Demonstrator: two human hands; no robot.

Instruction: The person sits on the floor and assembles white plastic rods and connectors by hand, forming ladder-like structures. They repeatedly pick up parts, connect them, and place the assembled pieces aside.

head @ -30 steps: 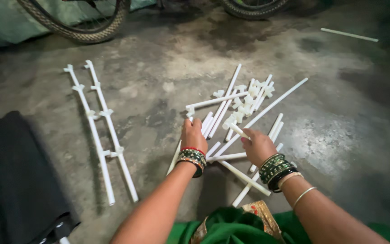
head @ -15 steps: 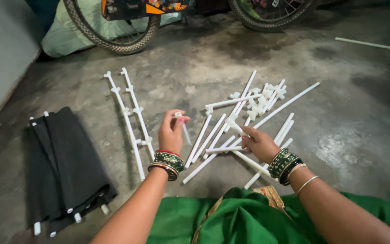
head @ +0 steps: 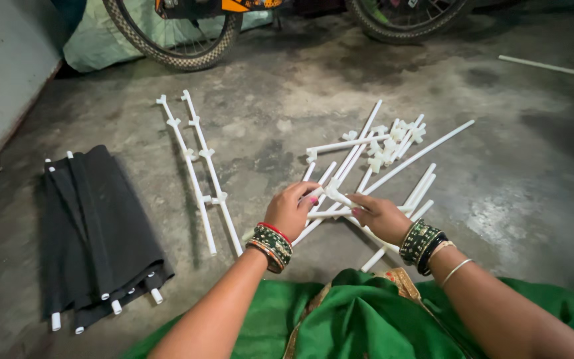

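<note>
Hands meet over the pile of white tubes [head: 367, 179] on the concrete floor [head: 499, 166]. Our left hand [head: 291, 209] and our right hand [head: 381, 216] both pinch one short tube [head: 335, 196] with a white joint on its end. This tube lies between the two hands, its long axis running from upper left to lower right, and the left fingers close on the joint end while the right fingers close on the other end. Both hands are equally near. We count two assembled rails [head: 200, 169] lying side by side to the left, one black fabric bundle [head: 94, 233] further left, one lone tube [head: 539, 64] far right, and two bicycle wheels [head: 174, 33] behind.
</note>
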